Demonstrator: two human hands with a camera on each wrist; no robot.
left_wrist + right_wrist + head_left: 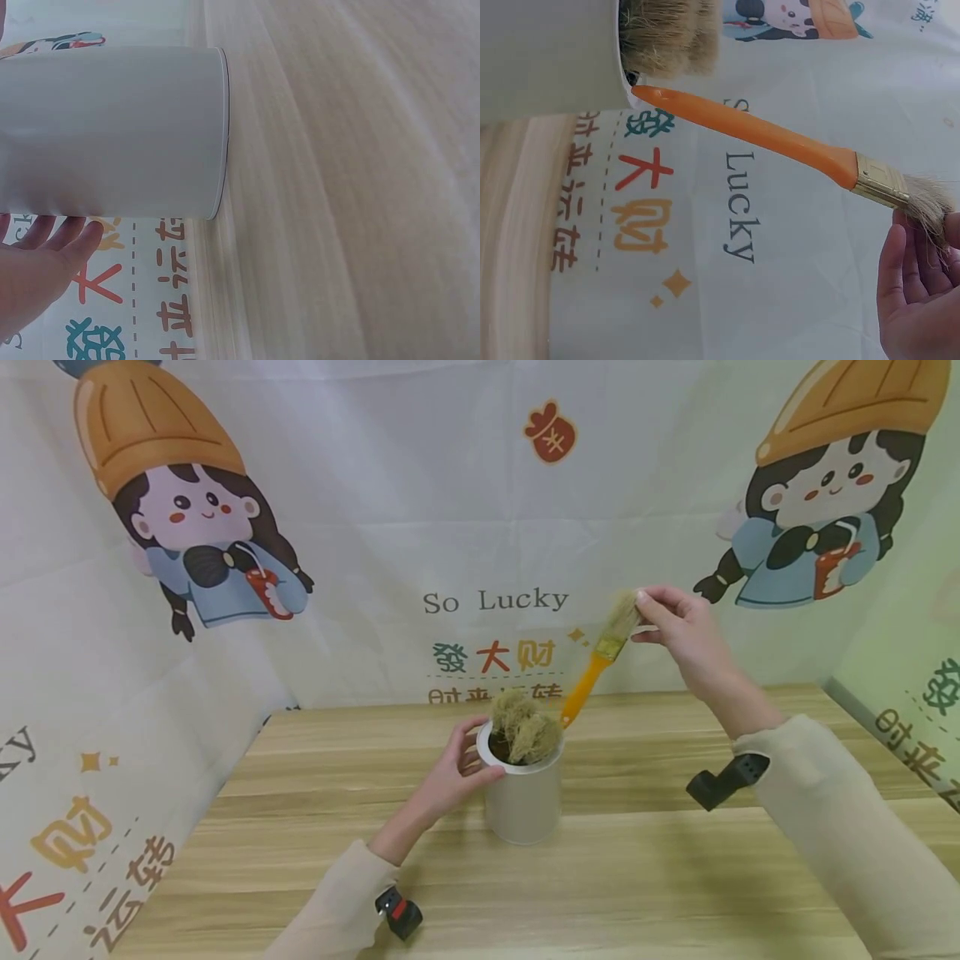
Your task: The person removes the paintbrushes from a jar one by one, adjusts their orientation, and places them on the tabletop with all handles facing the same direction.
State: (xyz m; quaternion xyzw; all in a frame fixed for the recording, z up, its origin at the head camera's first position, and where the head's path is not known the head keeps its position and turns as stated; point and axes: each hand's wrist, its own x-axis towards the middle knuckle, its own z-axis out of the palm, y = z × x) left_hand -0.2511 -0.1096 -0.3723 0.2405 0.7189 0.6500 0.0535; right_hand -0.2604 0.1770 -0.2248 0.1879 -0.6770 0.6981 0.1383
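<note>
A paintbrush (588, 681) with an orange handle, metal ferrule and pale bristles hangs tilted from my right hand (686, 631). The thumb and fingers pinch it by the bristles. Its handle tip points down to the right rim of a white cylindrical pot (525, 810), as the right wrist view also shows. Other bristle heads (525, 731) stick up out of the pot; their handles are hidden inside. My left hand (457, 768) grips the pot near its rim, thumb in front and fingers round the left side. In the left wrist view the fingers (79, 244) lie along the pot wall.
The pot stands upright on a wood-grain table (337, 810). Behind the table hangs a white printed cloth (390, 510) with cartoon figures and lettering, and it continues along both sides. A black camera is strapped at each sleeve.
</note>
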